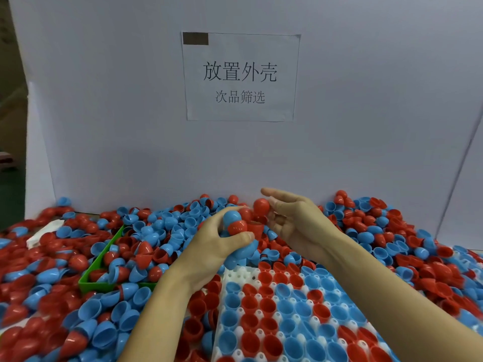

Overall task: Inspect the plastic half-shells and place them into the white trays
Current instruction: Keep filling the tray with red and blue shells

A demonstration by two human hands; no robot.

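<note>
Two bare forearms, hands [224, 244] ungloved, no sleeves

The left hand [222, 241] grips several red and blue half-shells [236, 227]; the right hand [290, 218] pinches 1 red half-shell [261, 205] above the partly filled white tray [235, 276].

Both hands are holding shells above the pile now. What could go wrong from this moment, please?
1. The left hand grips several red and blue half-shells at once; one may slip out and fall back into the pile uninspected.
2. The right hand holds a red half-shell only at its fingertips, so it may drop easily.
3. Loose shells crowd the edges of the white tray; they may roll into its empty sockets unchecked.
</note>
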